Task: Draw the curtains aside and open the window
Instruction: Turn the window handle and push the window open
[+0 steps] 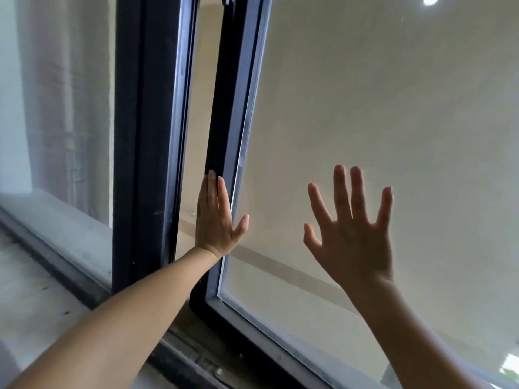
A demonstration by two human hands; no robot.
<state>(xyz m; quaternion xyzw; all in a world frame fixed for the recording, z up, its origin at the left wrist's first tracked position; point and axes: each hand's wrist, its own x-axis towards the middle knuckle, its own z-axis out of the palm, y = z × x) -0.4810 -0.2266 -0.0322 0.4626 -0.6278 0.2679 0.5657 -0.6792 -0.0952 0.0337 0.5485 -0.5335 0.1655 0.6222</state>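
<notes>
A dark-framed window sash (238, 108) stands ajar, swung outward, with a narrow gap (200, 122) between it and the fixed dark frame post (146, 136). My left hand (216, 220) lies flat with fingers straight against the sash's left stile, thumb spread onto the glass. My right hand (351, 228) is spread wide, palm toward the glass pane (393, 108), holding nothing. I cannot tell whether it touches the glass. No curtain is in view.
A fixed glass pane (64, 108) is on the left, with a pale sill (42, 290) below it. The dark bottom rail and track (196, 357) run diagonally under the sash. Beyond the glass is a beige wall.
</notes>
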